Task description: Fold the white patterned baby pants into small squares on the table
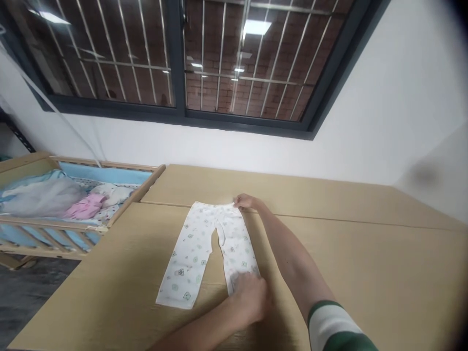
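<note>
White baby pants (188, 256) with a small green and grey print lie spread out on the tan board surface. Their waistband points away from me and the two legs come towards me, with a gap between them. My right hand (246, 201) pinches the right corner of the waistband. Down at the cuff of the right leg, my left hand (250, 295) is closed on the fabric and covers the leg's end. Its fingertips are partly hidden, and the hand looks slightly blurred.
A wooden crib (120, 209) with blue lining stands at the left, holding a pink cloth (86, 206), white cloths and sheer netting (47, 197). Behind the board rises a white wall (234, 151) with a dark-framed barred window (179, 114). A seam crosses the boards.
</note>
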`<state>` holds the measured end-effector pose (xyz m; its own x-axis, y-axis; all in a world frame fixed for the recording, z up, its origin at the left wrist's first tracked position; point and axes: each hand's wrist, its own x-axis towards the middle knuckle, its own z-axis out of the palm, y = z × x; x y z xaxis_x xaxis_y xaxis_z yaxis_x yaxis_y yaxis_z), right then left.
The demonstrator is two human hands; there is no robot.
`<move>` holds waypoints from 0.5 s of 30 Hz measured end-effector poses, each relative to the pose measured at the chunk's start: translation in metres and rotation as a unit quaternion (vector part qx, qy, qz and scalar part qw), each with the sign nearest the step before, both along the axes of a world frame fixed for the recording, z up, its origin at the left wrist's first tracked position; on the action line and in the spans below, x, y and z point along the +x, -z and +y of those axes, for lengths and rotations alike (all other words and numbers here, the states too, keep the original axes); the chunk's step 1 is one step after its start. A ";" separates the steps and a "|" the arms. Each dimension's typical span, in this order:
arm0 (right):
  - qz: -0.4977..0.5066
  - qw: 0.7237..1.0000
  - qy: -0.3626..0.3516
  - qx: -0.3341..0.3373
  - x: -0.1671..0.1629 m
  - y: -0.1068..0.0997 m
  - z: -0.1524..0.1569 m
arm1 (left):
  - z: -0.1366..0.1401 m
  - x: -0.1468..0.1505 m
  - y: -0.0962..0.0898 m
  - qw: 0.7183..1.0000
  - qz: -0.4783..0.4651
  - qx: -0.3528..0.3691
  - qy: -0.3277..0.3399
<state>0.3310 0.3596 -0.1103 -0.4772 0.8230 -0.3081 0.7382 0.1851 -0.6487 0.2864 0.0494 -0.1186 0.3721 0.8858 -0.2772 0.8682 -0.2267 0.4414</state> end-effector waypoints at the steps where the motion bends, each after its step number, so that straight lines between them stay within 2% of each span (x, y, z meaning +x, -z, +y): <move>1: 0.006 1.000 0.000 0.001 0.000 -0.004 -0.003 | 0.000 -0.004 -0.001 1.000 -0.012 0.001 -0.006; 3: 0.021 1.000 0.002 0.012 -0.004 -0.016 -0.007 | -0.002 -0.015 -0.008 0.999 -0.046 0.004 -0.012; 5: 0.037 0.999 0.004 0.029 -0.017 -0.030 -0.009 | -0.010 -0.032 -0.016 0.988 -0.150 -0.010 -0.036; 7: 0.046 0.998 0.006 0.046 -0.038 -0.042 -0.009 | -0.021 -0.054 -0.020 0.946 -0.307 -0.043 -0.094; 9: 0.042 0.997 0.010 0.062 -0.068 -0.048 -0.011 | -0.035 -0.081 -0.019 0.879 -0.436 -0.076 -0.175; 10: 0.036 0.997 0.012 0.070 -0.085 -0.048 -0.013 | -0.042 -0.096 -0.016 0.856 -0.465 -0.078 -0.213; 12: 0.015 0.996 0.016 0.084 -0.119 -0.043 -0.019 | -0.057 -0.127 -0.007 0.834 -0.473 -0.058 -0.278; 15: -0.031 0.994 0.012 0.101 -0.165 -0.030 -0.032 | -0.078 -0.172 0.006 0.845 -0.424 -0.034 -0.325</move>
<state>0.1658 0.3280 -0.0800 -0.4416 0.8823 -0.1628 0.7815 0.2891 -0.5528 0.1146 -0.0290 -0.1242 -0.0970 0.9722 -0.2130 0.1657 0.2268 0.9597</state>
